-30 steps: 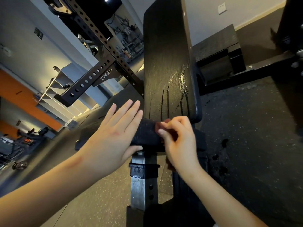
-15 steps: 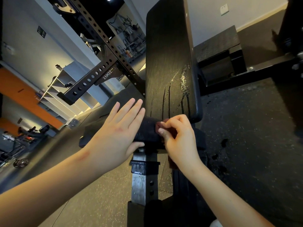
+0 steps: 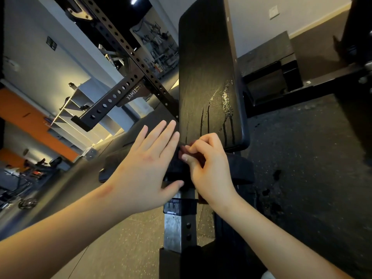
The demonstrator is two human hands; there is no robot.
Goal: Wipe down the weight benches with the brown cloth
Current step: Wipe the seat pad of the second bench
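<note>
The black weight bench back pad (image 3: 207,63) stands inclined in front of me, with a wet patch and drip streaks (image 3: 225,105) near its lower right. My right hand (image 3: 209,168) pinches the brown cloth (image 3: 198,156) at the pad's lower edge; only a dark reddish bit of cloth shows between the fingers. My left hand (image 3: 147,164) is flat with straight fingers over the black seat pad (image 3: 240,170) just left of the cloth.
A perforated black rack upright and arm (image 3: 112,97) stand left of the bench. The bench's steel post (image 3: 177,224) is below my hands. A black platform box (image 3: 269,71) sits back right, shelving (image 3: 66,109) at the left, speckled rubber floor (image 3: 302,158) all round.
Both hands stay at the pad's lower edge; my left hand has shifted slightly right, closer to the right hand. The view has drifted a little.
</note>
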